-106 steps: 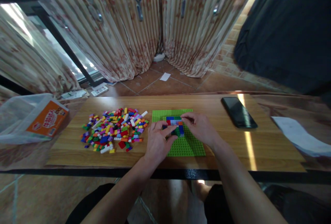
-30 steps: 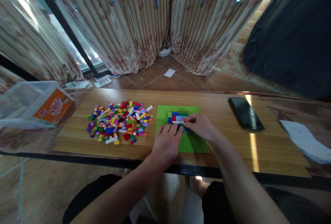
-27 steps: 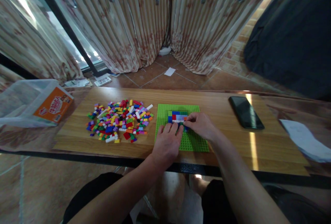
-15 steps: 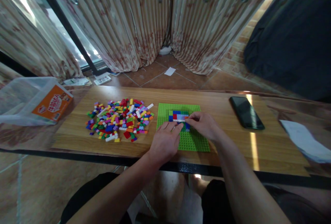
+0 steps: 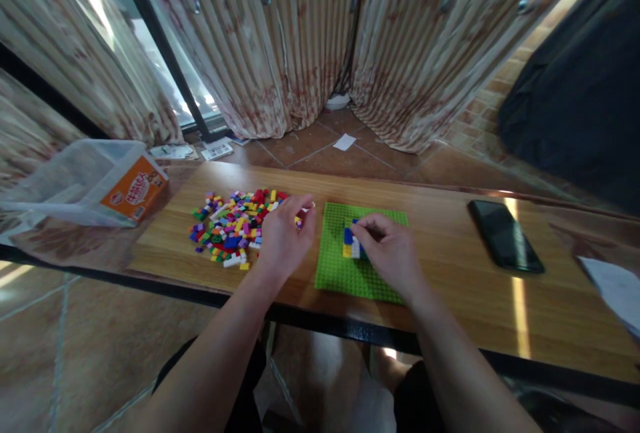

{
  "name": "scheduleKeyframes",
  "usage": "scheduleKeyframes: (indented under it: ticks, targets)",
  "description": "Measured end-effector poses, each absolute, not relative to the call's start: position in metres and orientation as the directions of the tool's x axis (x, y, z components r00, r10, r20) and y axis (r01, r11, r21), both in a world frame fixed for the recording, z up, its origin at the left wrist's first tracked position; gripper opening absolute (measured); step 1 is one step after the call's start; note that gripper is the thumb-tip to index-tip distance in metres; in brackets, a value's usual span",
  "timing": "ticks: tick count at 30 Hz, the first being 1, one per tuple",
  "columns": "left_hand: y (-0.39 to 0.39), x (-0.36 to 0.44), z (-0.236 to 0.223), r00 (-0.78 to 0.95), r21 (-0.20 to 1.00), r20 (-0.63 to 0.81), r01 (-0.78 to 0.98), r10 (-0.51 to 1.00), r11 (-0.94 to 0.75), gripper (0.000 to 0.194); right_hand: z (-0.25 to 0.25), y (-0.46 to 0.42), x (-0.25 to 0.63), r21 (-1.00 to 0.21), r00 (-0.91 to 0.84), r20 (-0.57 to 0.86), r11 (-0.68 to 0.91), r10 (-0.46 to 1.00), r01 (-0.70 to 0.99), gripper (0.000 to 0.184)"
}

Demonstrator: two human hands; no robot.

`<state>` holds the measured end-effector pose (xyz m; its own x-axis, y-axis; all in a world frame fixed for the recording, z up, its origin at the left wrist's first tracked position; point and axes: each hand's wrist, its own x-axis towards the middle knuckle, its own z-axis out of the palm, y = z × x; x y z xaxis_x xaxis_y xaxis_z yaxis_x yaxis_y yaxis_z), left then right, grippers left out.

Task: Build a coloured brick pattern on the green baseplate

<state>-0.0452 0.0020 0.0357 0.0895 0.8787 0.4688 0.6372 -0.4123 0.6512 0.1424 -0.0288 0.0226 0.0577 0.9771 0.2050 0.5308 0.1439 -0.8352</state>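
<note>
A green studded baseplate (image 5: pixel 345 273) lies flat on the wooden table (image 5: pixel 440 273). A small block of joined bricks (image 5: pixel 350 244), blue, white and yellow, stands on it. My right hand (image 5: pixel 390 253) rests over that block with the fingers curled on it. A heap of loose coloured bricks (image 5: pixel 230 226) lies left of the plate. My left hand (image 5: pixel 285 236) is over the heap's right edge, fingers bent together at the bricks; what they hold is hidden.
A black phone (image 5: pixel 505 243) lies on the table to the right, with white paper (image 5: pixel 615 286) at the far right edge. A clear plastic box with an orange label (image 5: pixel 100 183) sits at the left. Curtains and a tiled floor lie beyond.
My left hand has left the baseplate and moved left to the heap of loose bricks. My right hand stays on the brick block. The camera has turned left.
</note>
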Motion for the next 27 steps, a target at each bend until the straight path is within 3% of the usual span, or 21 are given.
scheduleKeyframes:
  ticks: [6, 10, 27]
  targets:
    - [0.009, -0.068, 0.040, -0.046, 0.734, 0.456, 0.585, 0.889, -0.346, 0.021, 0.014, -0.039, 0.102, -0.710, -0.231, 0.227, 0.323, 0.946, 0.625, 0.014]
    - [0.008, -0.074, 0.045, -0.074, 0.755, 0.466, 0.552, 0.882, -0.353, 0.021, 0.006, -0.039, 0.086, -0.667, -0.318, 0.201, 0.367, 0.927, 0.649, 0.013]
    - [0.006, -0.089, 0.053, -0.186, 0.823, 0.412, 0.496, 0.892, -0.276, 0.019, -0.010, -0.031, 0.055, -0.598, -0.281, 0.205, 0.347, 0.938, 0.722, 0.017]
